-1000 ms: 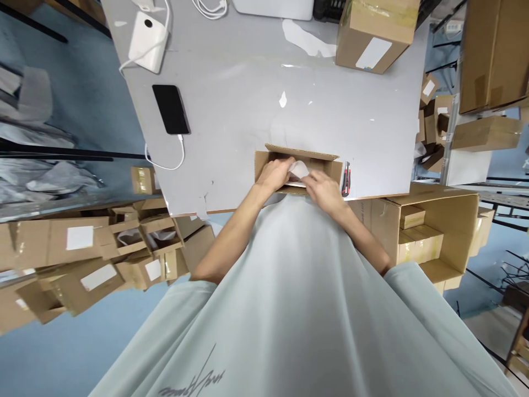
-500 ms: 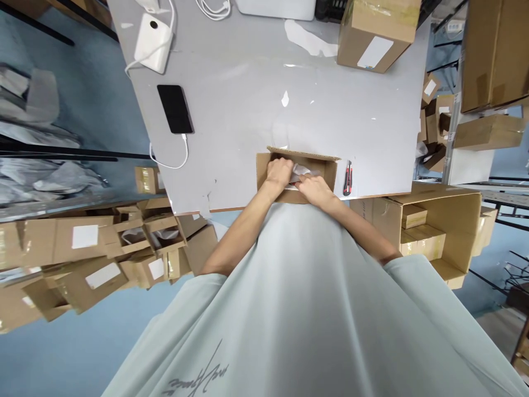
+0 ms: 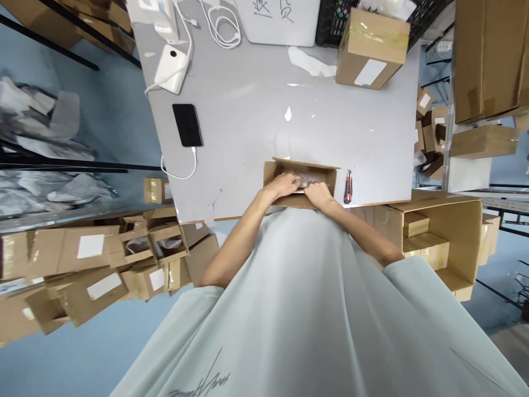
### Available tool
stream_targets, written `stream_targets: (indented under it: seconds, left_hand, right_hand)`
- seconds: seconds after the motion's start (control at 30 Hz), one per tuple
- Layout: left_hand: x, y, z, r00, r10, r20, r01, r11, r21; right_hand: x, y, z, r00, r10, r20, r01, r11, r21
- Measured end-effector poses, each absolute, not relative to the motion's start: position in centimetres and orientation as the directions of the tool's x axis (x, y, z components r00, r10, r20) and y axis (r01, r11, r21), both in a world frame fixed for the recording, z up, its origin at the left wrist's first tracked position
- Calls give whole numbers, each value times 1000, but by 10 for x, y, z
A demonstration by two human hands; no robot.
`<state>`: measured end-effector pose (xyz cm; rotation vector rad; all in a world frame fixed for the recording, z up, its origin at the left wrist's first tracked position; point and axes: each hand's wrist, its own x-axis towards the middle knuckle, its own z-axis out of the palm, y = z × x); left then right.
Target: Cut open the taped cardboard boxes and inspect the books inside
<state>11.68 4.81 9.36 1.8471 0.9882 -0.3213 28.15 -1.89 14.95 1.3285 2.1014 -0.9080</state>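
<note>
Hands point(image 3: 285, 184) point(image 3: 318, 195) now hide more wrap point(image 3: 307, 179) in carton point(image 3: 295, 200)

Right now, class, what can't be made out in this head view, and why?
All in the head view:
Bottom of the open cardboard box: hidden by the left hand and right hand.
Right hand's fingertips: turned down, hidden behind its knuckles.
Black plastic crate: cut off by the top edge, partly covered by the taped carton.
White label on that carton: too small to read.
</note>
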Motion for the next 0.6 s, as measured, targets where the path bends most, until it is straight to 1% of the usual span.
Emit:
stream_targets:
  seconds: [0.07, 0.13, 0.23, 0.37, 0.43, 0.5, 0.57, 0.6]
  left_hand:
    - [116, 56, 89, 555, 453, -697, 822, -172, 543]
    - [117, 63, 84, 497, 433, -752, 864, -165, 475]
    - [123, 70, 81, 488, 424, -763, 871, -172, 461]
    - [133, 69, 89, 519, 410, -750, 853, -197, 483]
    - [132, 66, 99, 581, 456, -675, 805, -196, 560]
    - [125, 64, 115, 654, 528, -542, 696, -138, 705]
    - [116, 63, 134, 681, 600, -420, 532, -11, 847]
    - [111, 63, 145, 675, 629, -384, 445, 68, 893]
  right_hand:
    - [283, -25, 165, -355, 641, -680, 928, 329, -175]
    - [285, -33, 187, -357, 695, -625, 923, 365, -122]
    - [295, -45, 226, -381, 762, -524, 918, 382, -111]
    - [319, -57, 273, -319, 889, -328, 948, 300, -110]
    - [333, -61, 291, -270, 942, -201, 960, 247, -131]
    - [344, -63, 305, -219, 973, -70, 966, 207, -156]
    - [354, -63, 313, -176, 983, 41, 967, 181, -181]
    - [358, -62, 315, -156, 984, 81, 966, 169, -198]
